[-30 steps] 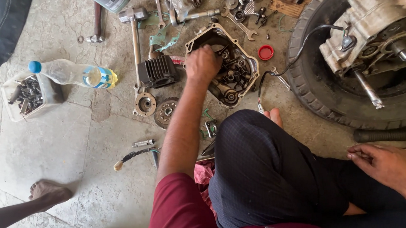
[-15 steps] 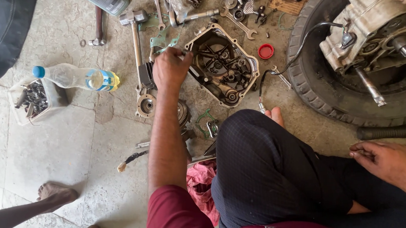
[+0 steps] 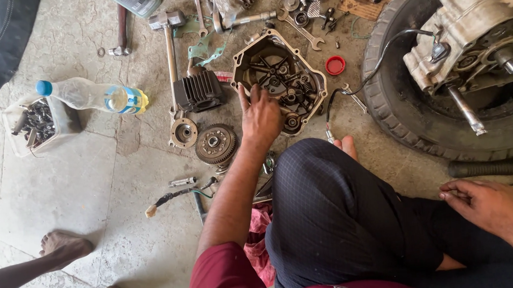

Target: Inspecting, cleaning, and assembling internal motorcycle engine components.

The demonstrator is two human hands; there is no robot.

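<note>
Overall, the largest item is the black tyre (image 3: 409,123) at upper right, lying flat on the concrete floor (image 3: 93,189), with an engine block (image 3: 475,36) resting in its centre. The person sits cross-legged; a dark-trousered knee (image 3: 332,210) fills the lower middle.

Next in size, the open engine cover (image 3: 279,80) lies on the floor ahead of the knee, cavity up, with gears visible inside. The left hand (image 3: 261,117) is stretched out over the near-left edge of this cover, fingers spread and loose, gripping nothing; whether the fingertips touch the cover rim cannot be told. The right hand (image 3: 489,207) rests low at right near the tyre, fingers partly curled; whether it holds anything cannot be told.

Smaller parts:
- A finned black cylinder (image 3: 198,91) lies just left of the cover.
- A toothed clutch disc (image 3: 215,143) lies just left of the left hand.
- A hammer (image 3: 168,42) lies above the cylinder.
- A plastic bottle (image 3: 90,96) lies beside a clear tub of bolts (image 3: 32,122).
- A red cap (image 3: 335,65) lies right of the cover.

Another person's bare foot (image 3: 64,247) is at lower left.
</note>
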